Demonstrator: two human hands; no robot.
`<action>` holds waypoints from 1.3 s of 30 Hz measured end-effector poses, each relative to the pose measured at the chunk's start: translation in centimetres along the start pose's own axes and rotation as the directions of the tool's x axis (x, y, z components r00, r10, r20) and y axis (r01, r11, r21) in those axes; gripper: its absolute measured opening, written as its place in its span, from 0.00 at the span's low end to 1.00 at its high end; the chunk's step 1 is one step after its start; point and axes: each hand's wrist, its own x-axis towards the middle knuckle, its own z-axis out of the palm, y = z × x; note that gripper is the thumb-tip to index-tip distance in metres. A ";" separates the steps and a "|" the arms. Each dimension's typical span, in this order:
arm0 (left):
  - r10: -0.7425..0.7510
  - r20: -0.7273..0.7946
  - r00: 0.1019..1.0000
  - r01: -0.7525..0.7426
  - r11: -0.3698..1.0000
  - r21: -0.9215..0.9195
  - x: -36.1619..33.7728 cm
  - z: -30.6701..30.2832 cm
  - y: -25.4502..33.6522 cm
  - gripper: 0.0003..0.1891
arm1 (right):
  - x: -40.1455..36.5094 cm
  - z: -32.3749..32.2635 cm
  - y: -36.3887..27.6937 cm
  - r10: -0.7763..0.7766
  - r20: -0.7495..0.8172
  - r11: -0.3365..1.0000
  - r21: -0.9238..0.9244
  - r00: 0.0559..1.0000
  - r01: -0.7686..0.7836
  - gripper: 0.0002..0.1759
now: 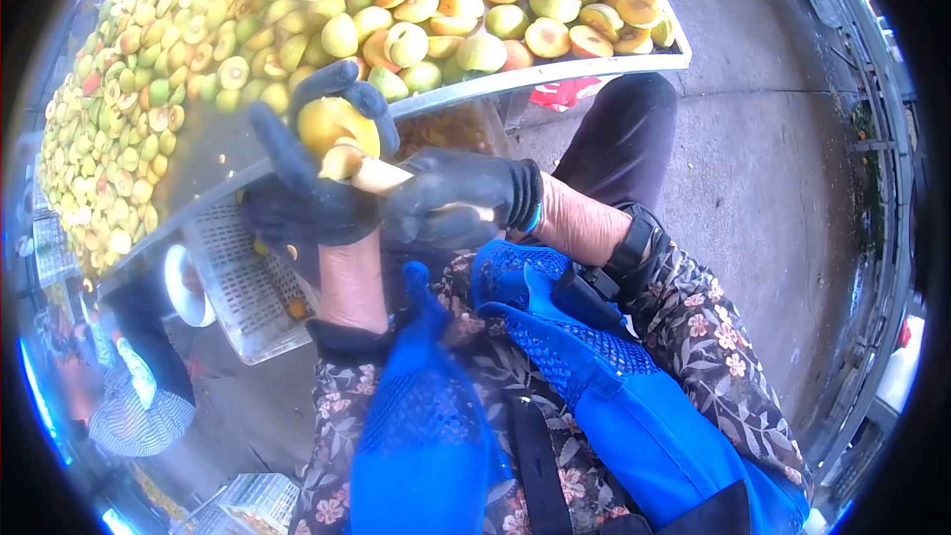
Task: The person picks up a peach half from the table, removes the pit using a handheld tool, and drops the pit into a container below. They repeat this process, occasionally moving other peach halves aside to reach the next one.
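Yellow fruit [332, 125]: rounded, cupped in the left hand [319, 203]. Pale tool [380, 176]: slanted, gripped in the right hand [458, 196], end at fruit's near side.

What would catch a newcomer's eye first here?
Probably the heap of halved fruit on the table at the top. Next, near the centre, the gloved left hand holds a yellow fruit and the gloved right hand a pale tool. Below, bright blue gear lies over floral clothing.

Bright, diffuse light washes the halved stone fruit [548, 37] above the hands [458, 200] toward white glare at the top. The fisheye view bows the rim of the tabletop [594, 67] and ends in a black, blue-fringed border; left of the hands, haze and blur soften the farther fruit.
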 end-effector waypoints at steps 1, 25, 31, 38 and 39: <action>0.019 0.012 1.000 -0.020 0.995 0.096 0.0 -0.3 -0.2 0.24 | -0.2 -0.6 0.6 0.027 -0.024 0.998 -0.054 0.999 -0.029 0.12; -0.287 0.794 0.536 0.116 0.957 0.268 -1.7 3.5 -22.3 0.21 | -7.6 -5.7 5.4 0.228 -0.610 0.151 -0.748 0.759 -0.646 0.21; -0.294 0.736 0.610 0.567 0.811 -0.147 -0.8 1.0 -22.9 0.18 | -6.3 -5.4 4.2 0.246 -0.565 0.294 -0.731 0.788 -0.616 0.20; -0.145 0.293 0.945 0.203 0.963 -0.177 0.5 -2.0 -10.9 0.33 | 1.1 0.0 -2.2 -0.276 -0.397 0.317 -0.897 0.875 -0.307 0.16; -0.078 0.225 0.971 0.099 0.992 -0.084 0.1 -2.2 -10.3 0.35 | 1.9 1.1 -3.1 -0.350 -0.349 0.283 -0.924 0.869 -0.257 0.15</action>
